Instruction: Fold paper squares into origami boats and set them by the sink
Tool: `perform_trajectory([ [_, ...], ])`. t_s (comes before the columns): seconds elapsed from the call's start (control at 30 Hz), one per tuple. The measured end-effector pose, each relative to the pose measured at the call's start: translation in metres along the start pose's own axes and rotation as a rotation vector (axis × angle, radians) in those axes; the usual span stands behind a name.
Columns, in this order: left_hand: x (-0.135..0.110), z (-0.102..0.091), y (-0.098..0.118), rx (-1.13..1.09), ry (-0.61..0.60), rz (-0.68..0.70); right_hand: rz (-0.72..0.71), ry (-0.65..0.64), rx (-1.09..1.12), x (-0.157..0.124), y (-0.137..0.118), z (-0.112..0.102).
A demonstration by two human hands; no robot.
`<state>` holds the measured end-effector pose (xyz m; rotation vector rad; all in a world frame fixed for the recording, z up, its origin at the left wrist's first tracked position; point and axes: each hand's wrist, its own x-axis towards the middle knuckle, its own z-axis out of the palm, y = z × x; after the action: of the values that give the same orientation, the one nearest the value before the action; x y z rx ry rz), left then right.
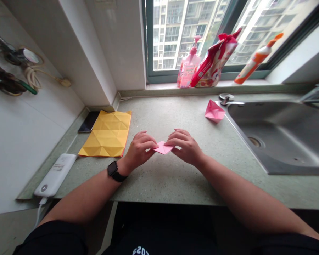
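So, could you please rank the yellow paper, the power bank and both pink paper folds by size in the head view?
Yellow paper; power bank; then the loose pink fold and the held pink fold, too alike to rank.

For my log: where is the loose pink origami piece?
Head view: the pink origami piece sits on the countertop, just left of the steel sink's rim, past the right hand.

A black smartwatch [113,168] on a black strap circles the left wrist [123,166]; short black sleeves [51,239] and a black shirt [159,230] carry white lettering [140,251].
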<state>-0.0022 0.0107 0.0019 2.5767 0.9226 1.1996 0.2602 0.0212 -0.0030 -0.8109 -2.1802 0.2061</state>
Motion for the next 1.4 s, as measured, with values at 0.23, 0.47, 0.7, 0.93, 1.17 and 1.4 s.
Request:
perform_trajectory([
  [0.23, 0.0, 0.0, 0.001, 0.068, -0.071, 0.009, -0.028, -0.058, -0.037, -0.002, 0.001, 0.002],
  [0.47, -0.001, 0.002, -0.003, 0.064, -0.086, 0.025, -0.064, -0.012, -0.032, 0.0, -0.004, 0.006],
  [0.7, -0.001, 0.0, 0.001, 0.085, -0.1, 0.026, -0.032, -0.072, -0.053, -0.002, -0.003, 0.005],
  [0.93, -0.002, 0.002, 0.003, 0.054, -0.081, 0.051, -0.064, -0.03, -0.084, -0.001, -0.003, 0.007],
  [1.17, 0.0, 0.0, 0.008, 0.016, 0.003, 0.141, 0.0, -0.064, -0.135, -0.002, 0.003, 0.007],
  [1.4, -0.002, -0.001, 0.004, 0.037, -0.006, 0.123, -0.056, -0.055, -0.11, -0.001, 0.001, 0.008],
])
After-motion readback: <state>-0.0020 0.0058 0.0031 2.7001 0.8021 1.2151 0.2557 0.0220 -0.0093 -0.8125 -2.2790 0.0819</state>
